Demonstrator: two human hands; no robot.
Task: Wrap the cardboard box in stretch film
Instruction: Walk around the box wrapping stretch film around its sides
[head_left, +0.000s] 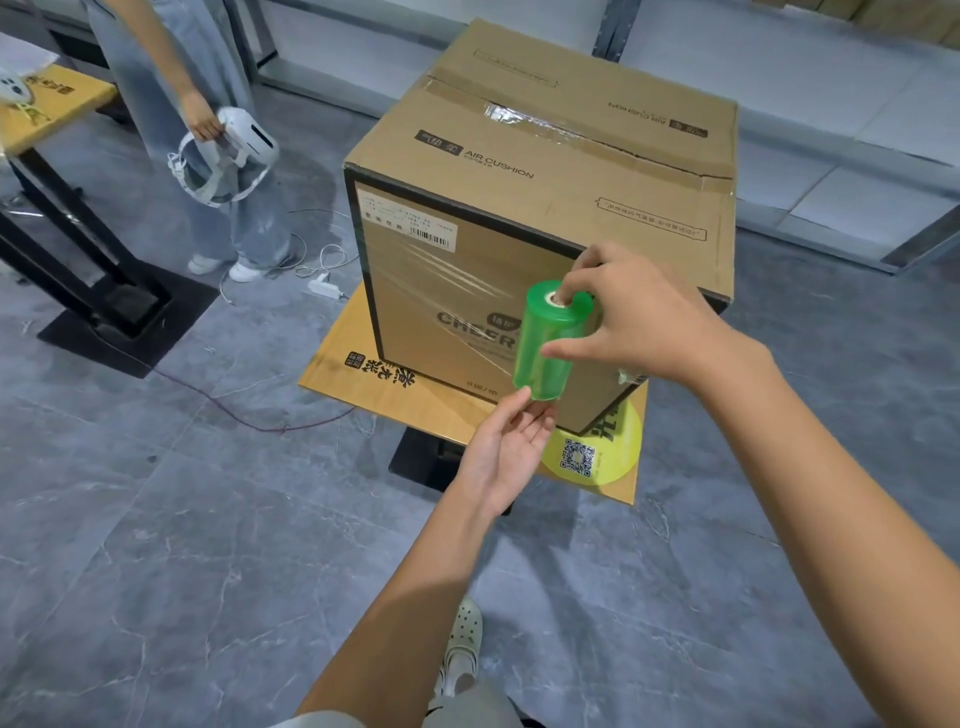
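Observation:
A large brown cardboard box (561, 197) stands on a small yellow table (363, 374). Clear stretch film lies across its near face, running to a green roll of film (545, 338) held upright in front of that face. My right hand (634, 317) grips the roll from above, one finger in the top of its core and the thumb on its side. My left hand (514, 441) is under the roll, palm up, its fingertips touching the bottom end.
Another person (171, 104) stands at the back left holding a white headset (234, 150). A second yellow table (52, 104) on a black stand is at far left. Cables (311, 260) and a red wire (234, 410) lie on the grey floor. Metal shelving runs behind.

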